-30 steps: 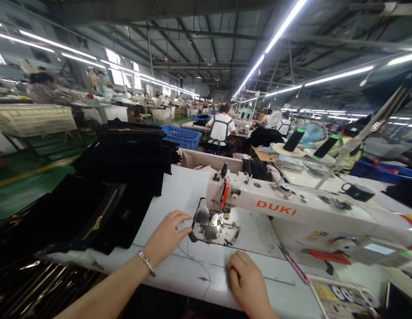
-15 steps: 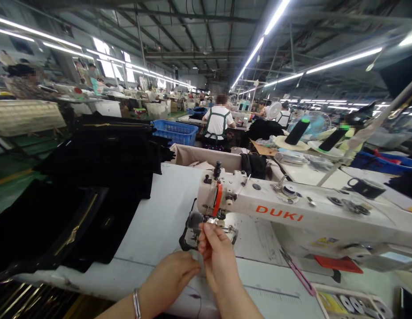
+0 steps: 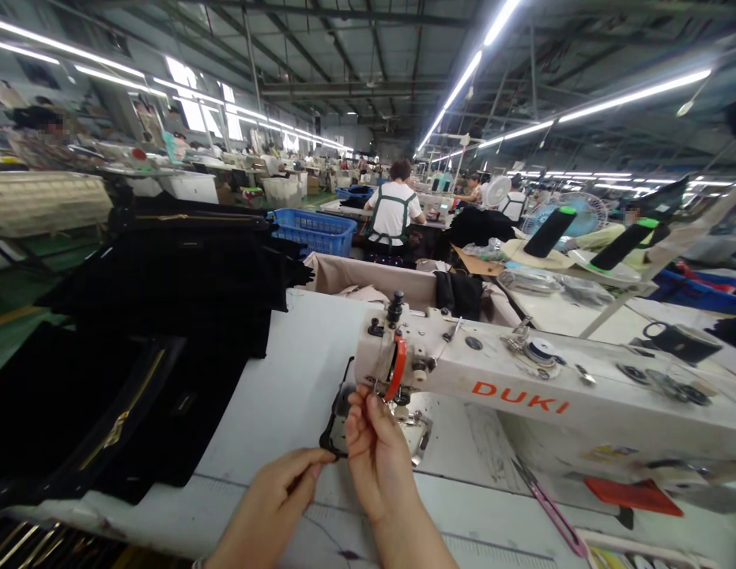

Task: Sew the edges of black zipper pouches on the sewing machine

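Observation:
A white sewing machine (image 3: 444,375) with orange "DUKI" lettering stands in front of me. My right hand (image 3: 379,458) is raised at the machine's head, thumb and fingertips pinched together just beside the orange lever (image 3: 397,370). Whatever lies between those fingertips is too small to make out. Lower and to the left, my left hand (image 3: 281,494) pinches thumb against forefinger near the corner of the black-edged guard (image 3: 326,442). I cannot tell what it holds. The needle and presser foot are partly hidden behind my right hand.
Black fabric pieces with gold zippers (image 3: 115,431) lie stacked on the left. Pink-handled snips (image 3: 551,510) and a red-headed tool (image 3: 632,496) rest under the machine arm. A fabric-lined bin (image 3: 373,273) stands behind, and thread cones (image 3: 549,233) sit at the right.
My left hand has drawn back to the left, with its pinch now showing. My right hand has tilted and shifted slightly up and left at the machine head. The view has turned a little.

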`<state>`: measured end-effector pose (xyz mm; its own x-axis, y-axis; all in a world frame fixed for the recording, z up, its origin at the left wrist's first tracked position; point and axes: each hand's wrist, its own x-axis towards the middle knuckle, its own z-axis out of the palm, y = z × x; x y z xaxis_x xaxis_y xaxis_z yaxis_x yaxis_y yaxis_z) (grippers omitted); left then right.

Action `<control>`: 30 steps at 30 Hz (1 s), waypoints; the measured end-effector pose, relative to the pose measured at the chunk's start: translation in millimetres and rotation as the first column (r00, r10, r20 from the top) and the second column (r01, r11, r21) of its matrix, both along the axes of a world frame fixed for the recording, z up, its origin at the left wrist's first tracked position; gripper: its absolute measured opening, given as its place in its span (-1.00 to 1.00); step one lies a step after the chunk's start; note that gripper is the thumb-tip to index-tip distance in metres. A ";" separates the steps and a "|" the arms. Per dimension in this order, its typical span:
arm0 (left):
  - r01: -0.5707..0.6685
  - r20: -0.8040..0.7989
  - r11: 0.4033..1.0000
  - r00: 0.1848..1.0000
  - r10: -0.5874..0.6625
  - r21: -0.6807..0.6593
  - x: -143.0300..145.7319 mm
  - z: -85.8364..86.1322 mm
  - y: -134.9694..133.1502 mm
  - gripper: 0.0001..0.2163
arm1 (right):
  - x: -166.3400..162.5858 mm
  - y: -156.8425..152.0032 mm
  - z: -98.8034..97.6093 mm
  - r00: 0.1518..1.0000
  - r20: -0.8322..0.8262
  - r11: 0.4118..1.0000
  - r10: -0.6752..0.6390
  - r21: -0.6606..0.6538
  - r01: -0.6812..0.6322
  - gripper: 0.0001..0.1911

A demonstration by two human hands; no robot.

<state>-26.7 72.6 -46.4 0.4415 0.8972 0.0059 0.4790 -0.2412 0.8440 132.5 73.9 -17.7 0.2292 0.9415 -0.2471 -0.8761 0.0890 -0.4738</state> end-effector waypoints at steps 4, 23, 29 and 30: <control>0.036 0.027 0.999 0.999 -0.037 0.021 -2.0 0.0 -0.8 -0.72 | -8.4 0.6 5.5 0.996 -0.072 0.999 0.049 -0.012 -0.050 -0.72; 0.120 0.129 0.962 0.979 -0.155 0.246 61.7 105.4 32.9 -0.61 | -16.8 -42.1 -0.8 0.973 -0.079 0.976 0.216 0.022 -0.215 -0.62; 0.150 0.388 0.988 0.912 -0.132 -0.018 53.6 93.9 26.2 -0.65 | 1.9 -31.4 -9.7 0.978 0.028 0.978 0.208 -0.015 -0.208 -0.62; 0.113 0.404 0.993 0.910 -0.089 -0.036 51.9 88.5 24.4 -0.62 | 4.9 -26.1 -13.2 0.981 0.056 0.982 0.186 -0.051 -0.183 -0.62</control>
<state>25.2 97.0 42.1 0.5011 0.8520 0.1514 0.0725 -0.2157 0.9738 137.4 47.8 -30.9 0.0682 0.9571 -0.2815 -0.8453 -0.0944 -0.5259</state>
